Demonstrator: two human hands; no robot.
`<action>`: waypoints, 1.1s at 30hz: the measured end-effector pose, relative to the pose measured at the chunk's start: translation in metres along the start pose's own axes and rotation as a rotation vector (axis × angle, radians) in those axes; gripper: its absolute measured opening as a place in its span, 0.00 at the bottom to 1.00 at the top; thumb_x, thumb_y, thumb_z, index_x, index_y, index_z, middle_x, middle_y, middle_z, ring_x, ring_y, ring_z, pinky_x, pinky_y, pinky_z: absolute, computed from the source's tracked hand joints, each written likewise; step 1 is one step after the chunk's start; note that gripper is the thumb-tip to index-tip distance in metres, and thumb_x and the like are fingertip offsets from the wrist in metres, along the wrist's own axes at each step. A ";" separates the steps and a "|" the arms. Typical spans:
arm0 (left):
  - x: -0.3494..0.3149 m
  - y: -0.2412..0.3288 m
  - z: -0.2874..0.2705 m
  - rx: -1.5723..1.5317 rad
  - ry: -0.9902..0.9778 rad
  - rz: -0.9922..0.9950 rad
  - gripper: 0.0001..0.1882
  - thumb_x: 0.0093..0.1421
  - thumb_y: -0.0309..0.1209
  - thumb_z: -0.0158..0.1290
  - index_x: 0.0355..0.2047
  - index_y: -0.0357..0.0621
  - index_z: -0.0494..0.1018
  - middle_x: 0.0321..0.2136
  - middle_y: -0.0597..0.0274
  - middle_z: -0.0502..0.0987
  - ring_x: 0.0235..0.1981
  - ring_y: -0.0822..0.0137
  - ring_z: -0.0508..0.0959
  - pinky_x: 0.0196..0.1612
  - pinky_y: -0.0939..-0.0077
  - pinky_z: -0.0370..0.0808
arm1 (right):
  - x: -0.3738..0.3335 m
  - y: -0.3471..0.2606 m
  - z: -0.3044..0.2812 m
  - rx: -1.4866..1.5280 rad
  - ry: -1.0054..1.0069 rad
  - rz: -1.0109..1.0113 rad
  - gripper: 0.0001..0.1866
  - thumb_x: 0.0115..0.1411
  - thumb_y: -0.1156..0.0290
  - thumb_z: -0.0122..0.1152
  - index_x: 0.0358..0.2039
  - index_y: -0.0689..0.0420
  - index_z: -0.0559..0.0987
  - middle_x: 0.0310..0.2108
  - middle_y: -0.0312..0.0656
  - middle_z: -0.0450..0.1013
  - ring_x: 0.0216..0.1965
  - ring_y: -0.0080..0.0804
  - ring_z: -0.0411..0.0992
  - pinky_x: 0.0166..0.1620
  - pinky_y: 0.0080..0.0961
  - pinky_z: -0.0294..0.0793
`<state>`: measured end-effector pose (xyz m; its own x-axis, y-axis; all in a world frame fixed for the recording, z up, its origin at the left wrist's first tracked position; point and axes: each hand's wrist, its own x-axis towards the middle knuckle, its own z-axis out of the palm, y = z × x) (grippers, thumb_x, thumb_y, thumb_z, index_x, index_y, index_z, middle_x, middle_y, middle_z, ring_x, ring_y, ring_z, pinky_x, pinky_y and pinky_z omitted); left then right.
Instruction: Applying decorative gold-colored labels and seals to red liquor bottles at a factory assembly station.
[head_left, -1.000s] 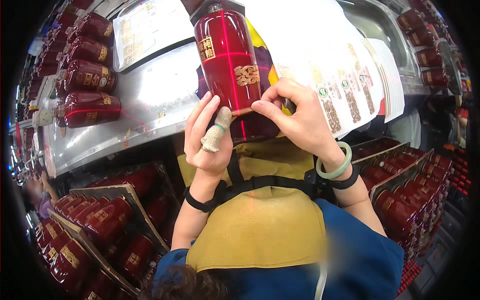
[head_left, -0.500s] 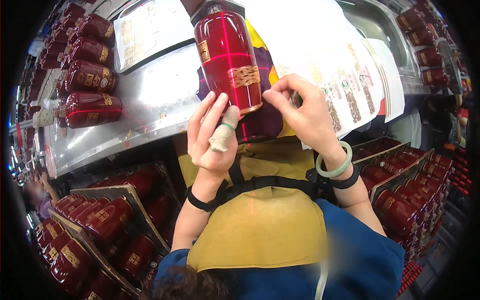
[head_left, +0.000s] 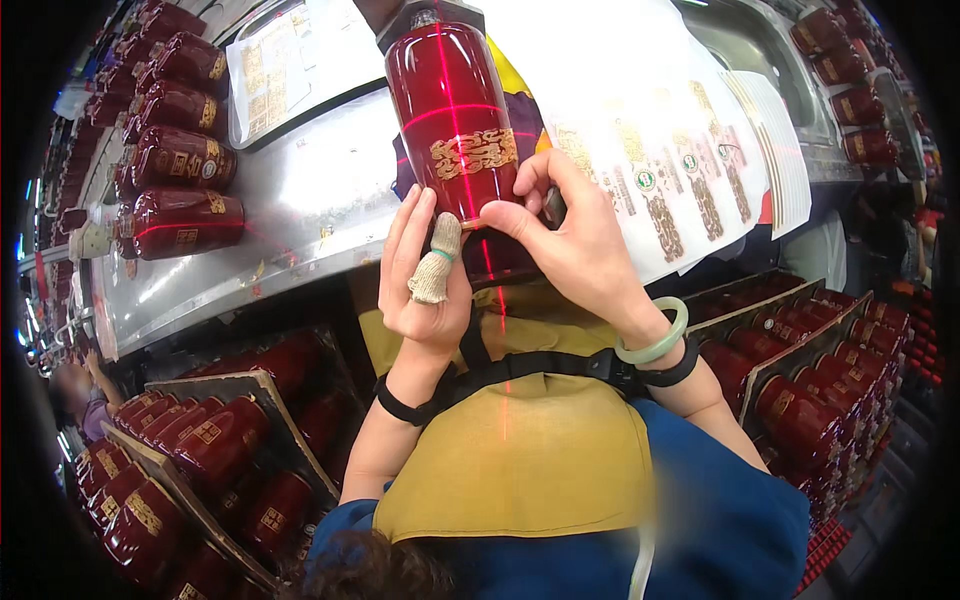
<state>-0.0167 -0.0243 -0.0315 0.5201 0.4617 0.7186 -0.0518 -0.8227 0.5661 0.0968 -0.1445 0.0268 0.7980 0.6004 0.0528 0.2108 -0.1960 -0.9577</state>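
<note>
Red bottle (head_left: 445, 95) lies on its side at the table's (head_left: 320, 200) near edge, front and middle, neck pointing far toward a dark block (head_left: 472, 20), base toward the person. Purple cloth (head_left: 526, 115) shows beside it.

Just changed: bottle rolled left about its length. Square gold label gone from the visible side; gold ornament (head_left: 470, 153) moved in from the right and now sits under the lengthwise red light line (head_left: 450, 75). To me that means turning is the step in hand, and the ornament is roughly face-up now.

Hands apart from each other, both at the base end. Left hand (head_left: 428, 295): fingers straight, tips against the bottle's near left side, not wrapped round; knitted cover (head_left: 432, 275) on one digit. Right hand (head_left: 580, 250): thumb was off the glass half a second ago, now back at the base edge; other fingers curled with a dark piece (head_left: 553, 207) tucked in, can't tell what.

Around: white sheets with gold prints (head_left: 620, 70) to the right, more red bottles (head_left: 190, 160) lying left, further ones (head_left: 205, 430) in crates near left.
</note>
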 end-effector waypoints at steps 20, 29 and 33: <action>0.001 0.001 -0.003 0.033 -0.031 0.052 0.25 0.56 0.13 0.64 0.56 0.26 0.75 0.54 0.43 0.80 0.56 0.48 0.81 0.60 0.59 0.77 | 0.000 0.002 -0.004 0.084 -0.081 0.145 0.16 0.62 0.64 0.72 0.36 0.63 0.76 0.27 0.37 0.73 0.28 0.22 0.69 0.33 0.24 0.71; -0.003 0.006 0.002 0.153 -0.102 0.110 0.30 0.54 0.13 0.63 0.58 0.23 0.71 0.59 0.40 0.72 0.58 0.43 0.76 0.57 0.60 0.78 | -0.015 0.015 -0.025 0.410 -0.080 0.164 0.12 0.73 0.69 0.56 0.51 0.62 0.76 0.37 0.32 0.70 0.42 0.20 0.69 0.50 0.21 0.69; -0.006 0.020 0.009 0.249 -0.157 0.072 0.31 0.57 0.23 0.67 0.58 0.25 0.70 0.57 0.37 0.70 0.59 0.41 0.73 0.58 0.55 0.76 | -0.018 0.024 -0.031 0.388 0.005 0.114 0.09 0.72 0.74 0.58 0.49 0.63 0.79 0.39 0.33 0.75 0.43 0.18 0.70 0.50 0.19 0.69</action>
<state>-0.0131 -0.0462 -0.0283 0.6491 0.3581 0.6711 0.1073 -0.9166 0.3852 0.1051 -0.1841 0.0113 0.8070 0.5876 -0.0590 -0.1068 0.0470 -0.9932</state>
